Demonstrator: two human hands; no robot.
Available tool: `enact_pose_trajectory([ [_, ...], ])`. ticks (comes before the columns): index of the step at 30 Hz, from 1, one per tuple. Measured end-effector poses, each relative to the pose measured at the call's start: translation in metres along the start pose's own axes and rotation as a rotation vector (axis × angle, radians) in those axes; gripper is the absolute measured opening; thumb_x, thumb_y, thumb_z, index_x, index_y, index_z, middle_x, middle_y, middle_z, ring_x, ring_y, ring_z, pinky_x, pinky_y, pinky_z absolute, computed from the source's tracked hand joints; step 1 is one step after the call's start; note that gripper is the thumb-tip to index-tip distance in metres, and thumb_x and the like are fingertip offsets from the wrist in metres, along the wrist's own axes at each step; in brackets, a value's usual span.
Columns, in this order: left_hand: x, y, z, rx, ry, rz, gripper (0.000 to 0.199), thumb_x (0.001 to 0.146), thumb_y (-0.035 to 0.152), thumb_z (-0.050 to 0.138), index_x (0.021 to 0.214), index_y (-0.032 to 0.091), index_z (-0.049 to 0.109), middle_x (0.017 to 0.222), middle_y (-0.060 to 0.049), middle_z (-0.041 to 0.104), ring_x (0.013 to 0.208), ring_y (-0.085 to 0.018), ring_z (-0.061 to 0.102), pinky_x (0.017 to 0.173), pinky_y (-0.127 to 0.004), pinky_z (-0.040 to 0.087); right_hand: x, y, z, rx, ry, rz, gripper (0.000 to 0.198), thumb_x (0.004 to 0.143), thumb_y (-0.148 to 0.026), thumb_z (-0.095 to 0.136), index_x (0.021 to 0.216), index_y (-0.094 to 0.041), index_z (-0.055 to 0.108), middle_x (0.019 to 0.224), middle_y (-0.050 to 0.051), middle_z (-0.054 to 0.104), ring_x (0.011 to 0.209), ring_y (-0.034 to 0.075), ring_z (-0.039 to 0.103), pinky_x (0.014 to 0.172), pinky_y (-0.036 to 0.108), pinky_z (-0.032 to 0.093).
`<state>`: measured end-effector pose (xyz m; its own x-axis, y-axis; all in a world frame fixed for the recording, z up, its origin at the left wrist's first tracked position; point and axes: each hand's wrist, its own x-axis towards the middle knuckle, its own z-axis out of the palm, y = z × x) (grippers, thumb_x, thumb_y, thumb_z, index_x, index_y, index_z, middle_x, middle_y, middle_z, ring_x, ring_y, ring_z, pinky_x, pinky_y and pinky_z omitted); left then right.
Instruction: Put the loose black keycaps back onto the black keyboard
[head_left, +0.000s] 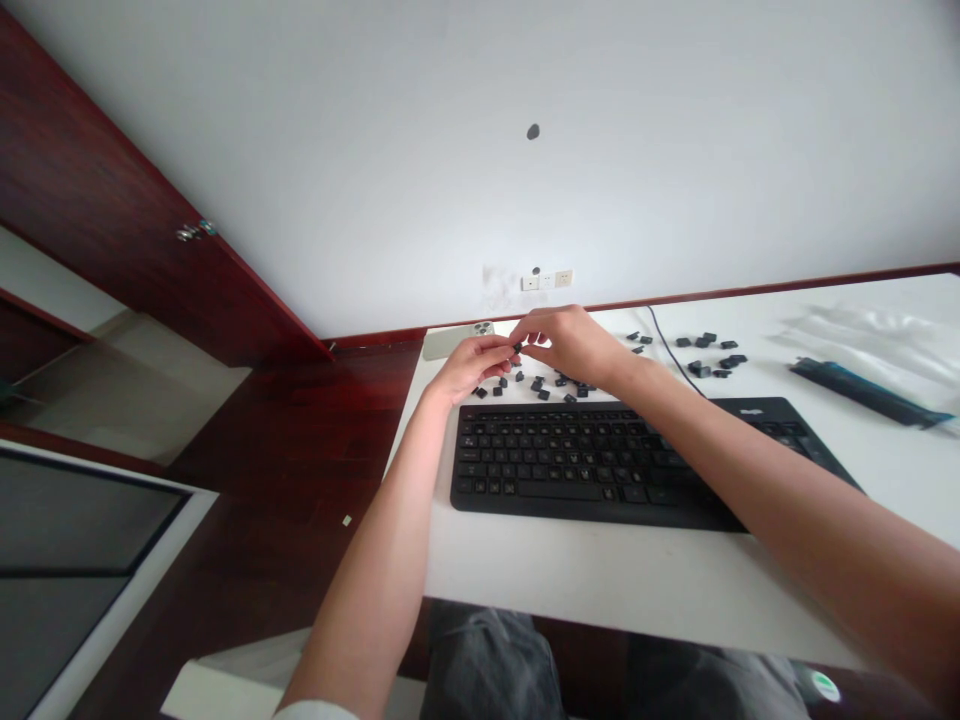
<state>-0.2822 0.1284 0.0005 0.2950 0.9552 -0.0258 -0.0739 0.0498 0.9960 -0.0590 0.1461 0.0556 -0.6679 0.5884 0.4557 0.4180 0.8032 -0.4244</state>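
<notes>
My left hand (474,366) and my right hand (564,342) meet above the far left part of the table, fingertips pinched together around one small black keycap (517,348). Both hands appear to touch it. Below them lies a black keyboard (540,504) with some key positions bare of caps; my right forearm crosses over its right part and hides some keys. Loose black keycaps (538,384) are scattered between the hands and the keyboard's back edge. Another group of keycaps (703,341) lies farther right, beyond my forearm.
A phone (448,342) lies at the table's far left corner. A thin cable (664,340) runs back from the keyboard. To the right are a dark, long packet (870,392) and crumpled clear plastic (885,335). The white table (600,575) meets a wall with sockets (547,281).
</notes>
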Motion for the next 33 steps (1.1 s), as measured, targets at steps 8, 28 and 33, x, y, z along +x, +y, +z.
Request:
enact_pose_trajectory([
  [8,0.002,-0.001,-0.001,-0.028,0.049,-0.019,0.046,0.068,0.040,0.097,0.101,0.014,0.079,0.086,-0.005,0.076,0.074,-0.011,0.068,0.073,-0.024,0.051,-0.001,-0.001,0.009,0.021,0.024,-0.032,0.027,0.089,-0.012,0.065,0.106,-0.021,0.085,0.101,0.009,0.079,0.080,0.019,0.069,0.078,0.032,0.052],
  [28,0.004,-0.003,-0.002,-0.003,0.125,0.030,0.048,0.070,0.055,0.093,0.095,0.015,0.082,0.087,-0.008,0.076,0.068,-0.009,0.063,0.062,-0.022,0.046,0.001,-0.004,0.012,0.052,0.117,0.224,0.027,0.086,-0.008,0.066,0.102,-0.018,0.084,0.091,0.006,0.084,0.086,0.023,0.079,0.084,0.033,0.060],
  [33,0.007,-0.009,-0.010,0.052,0.300,0.138,0.041,0.077,0.054,0.086,0.093,0.016,0.082,0.057,0.005,0.045,0.051,-0.005,0.034,0.049,-0.023,0.020,0.000,-0.012,0.017,0.157,0.046,0.234,0.027,0.083,-0.006,0.069,0.104,-0.018,0.082,0.093,0.005,0.084,0.088,0.022,0.080,0.085,0.031,0.062],
])
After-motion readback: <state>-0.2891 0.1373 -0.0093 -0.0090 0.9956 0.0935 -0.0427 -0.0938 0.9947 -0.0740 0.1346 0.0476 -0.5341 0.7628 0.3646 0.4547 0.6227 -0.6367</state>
